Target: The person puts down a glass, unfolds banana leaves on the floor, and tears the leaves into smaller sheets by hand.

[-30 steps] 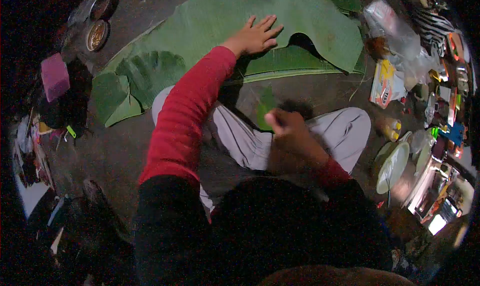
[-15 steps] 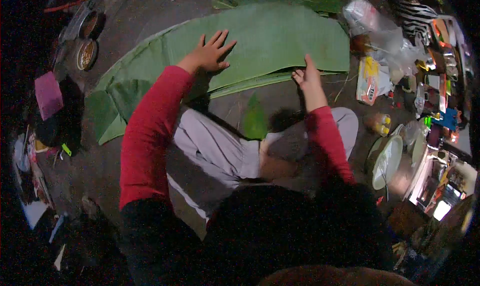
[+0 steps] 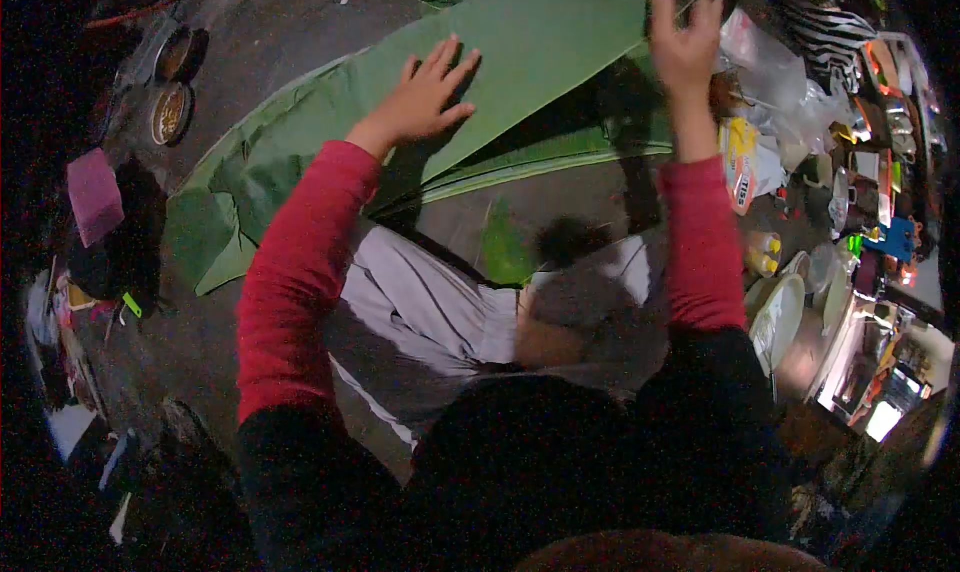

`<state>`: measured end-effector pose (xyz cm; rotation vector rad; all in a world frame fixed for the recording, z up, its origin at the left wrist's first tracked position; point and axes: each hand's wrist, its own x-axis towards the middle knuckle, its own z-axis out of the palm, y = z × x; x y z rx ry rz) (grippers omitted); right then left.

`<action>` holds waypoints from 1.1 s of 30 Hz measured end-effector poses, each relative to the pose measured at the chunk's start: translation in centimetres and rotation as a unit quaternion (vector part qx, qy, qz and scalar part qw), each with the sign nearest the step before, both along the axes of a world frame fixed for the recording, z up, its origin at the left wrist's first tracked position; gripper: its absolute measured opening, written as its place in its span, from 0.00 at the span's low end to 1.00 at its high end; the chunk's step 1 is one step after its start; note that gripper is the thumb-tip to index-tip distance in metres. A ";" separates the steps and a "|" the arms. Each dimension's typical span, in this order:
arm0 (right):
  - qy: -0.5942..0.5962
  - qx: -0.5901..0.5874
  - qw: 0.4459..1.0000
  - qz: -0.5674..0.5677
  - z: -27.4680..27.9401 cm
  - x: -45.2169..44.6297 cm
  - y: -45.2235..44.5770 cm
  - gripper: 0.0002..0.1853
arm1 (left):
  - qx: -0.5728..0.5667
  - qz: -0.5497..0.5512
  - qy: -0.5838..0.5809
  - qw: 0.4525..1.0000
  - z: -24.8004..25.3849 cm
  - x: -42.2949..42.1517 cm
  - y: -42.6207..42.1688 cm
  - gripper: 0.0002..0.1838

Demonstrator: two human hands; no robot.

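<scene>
A large banana leaf (image 3: pixel 520 62) stretches across the floor in front of my crossed legs, its right end raised and curling. My left hand (image 3: pixel 420 97) lies on its upper face with the fingers spread. At the lifted right end, my right hand (image 3: pixel 688 47) grips the leaf's edge, thumb pointing up. More banana leaves (image 3: pixel 550 162) lie beneath it, showing in the shadowed gap. A small torn leaf piece (image 3: pixel 508 242) rests on the floor by my foot.
Two round dishes, one a bowl of food (image 3: pixel 171 113), stand at the upper left near a pink block (image 3: pixel 95 197). Along the right are plastic bags (image 3: pixel 785 87), a yellow-and-white packet (image 3: pixel 745 162), a pale basin (image 3: pixel 778 322) and assorted clutter.
My right hand has moved up and to the right, raising the leaf's right end off the leaves below. My left hand stays nearly in place on the leaf.
</scene>
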<state>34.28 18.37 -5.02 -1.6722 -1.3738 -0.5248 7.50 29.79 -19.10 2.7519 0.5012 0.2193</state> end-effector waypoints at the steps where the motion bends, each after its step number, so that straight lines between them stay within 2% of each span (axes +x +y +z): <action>1: 0.096 0.022 0.995 0.028 0.6 0.9 0.8 0.16 | 0.000 0.002 0.002 1.000 -0.1 0.3 -0.3 0.37; 2: 0.155 0.004 0.978 0.142 1.1 2.4 1.7 0.24 | 0.030 -0.016 0.006 0.999 -0.4 0.7 -0.7 0.36; 3: 0.156 0.004 0.978 0.142 0.1 4.6 2.6 0.24 | 0.059 -0.035 0.011 0.998 -0.7 0.9 -1.0 0.35; 5: 0.209 -0.062 0.968 -0.124 -4.3 9.8 4.2 0.20 | 0.067 -0.044 0.028 0.996 -1.4 1.4 -1.3 0.35; 6: 0.208 -0.063 0.968 -0.125 -8.0 12.2 4.3 0.20 | 0.085 -0.059 0.025 0.994 -2.2 1.7 -1.3 0.34; 7: 0.272 -0.152 0.928 -0.202 -12.5 14.4 4.1 0.22 | 0.103 -0.074 0.023 0.992 -2.7 2.0 -1.4 0.33; 8: 0.331 -0.237 0.871 -0.275 -14.7 15.4 3.9 0.25 | 0.102 -0.074 0.023 0.992 -3.1 2.2 -1.5 0.33; 9: 0.289 -0.172 0.890 -0.308 -14.5 11.1 2.6 0.29 | 0.113 -0.082 0.021 0.990 -3.4 2.3 -1.5 0.31; 10: 0.319 -0.171 0.907 -0.215 -11.9 5.6 0.7 0.30 | 0.123 -0.090 0.019 0.988 -3.8 2.3 -1.6 0.30; 11: 0.255 -0.175 0.933 -0.184 -14.1 3.7 -0.1 0.24 | 0.120 -0.090 0.021 0.988 -4.2 2.4 -1.5 0.30; 12: 0.295 -0.209 0.925 -0.119 -13.6 -0.5 -1.4 0.19 | 0.119 -0.090 0.014 0.989 -4.8 2.4 -1.4 0.28; 13: 0.279 -0.277 0.916 -0.076 -14.6 -3.6 -2.4 0.15 | 0.118 -0.091 0.008 0.989 -5.3 2.4 -1.4 0.27; 14: 0.306 -0.309 0.900 -0.032 -15.6 -6.8 -3.4 0.15 | 0.115 -0.092 0.011 0.989 -5.5 2.4 -1.4 0.27; 15: 0.282 -0.383 0.879 -0.006 -16.0 -9.6 -4.3 0.18 | 0.110 -0.089 0.010 0.990 -5.5 2.3 -1.4 0.27; 16: 0.203 -0.368 0.907 0.003 -17.2 -11.8 -5.0 0.17 | 0.106 -0.086 0.009 0.991 -5.4 2.3 -1.4 0.26; 19: 0.196 -0.415 0.888 -0.032 -17.3 -15.1 -4.7 0.15 | 0.105 -0.086 0.015 0.991 -5.2 2.1 -1.4 0.26; 20: 0.197 -0.375 0.905 -0.047 -17.4 -15.5 -4.6 0.10 | 0.105 -0.086 0.016 0.991 -5.3 2.1 -1.5 0.26; 26: 0.210 -0.453 0.866 -0.033 -16.6 -14.7 -6.4 0.14 | 0.092 -0.077 0.022 0.993 -5.7 2.3 -1.3 0.26; 29: 0.194 -0.388 0.898 -0.079 -15.8 -14.1 -5.8 0.12 | 0.089 -0.079 0.016 0.993 -5.7 2.3 -1.4 0.26; 33: 0.165 -0.417 0.890 -0.083 -16.2 -13.9 -3.5 0.10 | 0.095 -0.079 0.022 0.992 -5.5 2.3 -1.4 0.26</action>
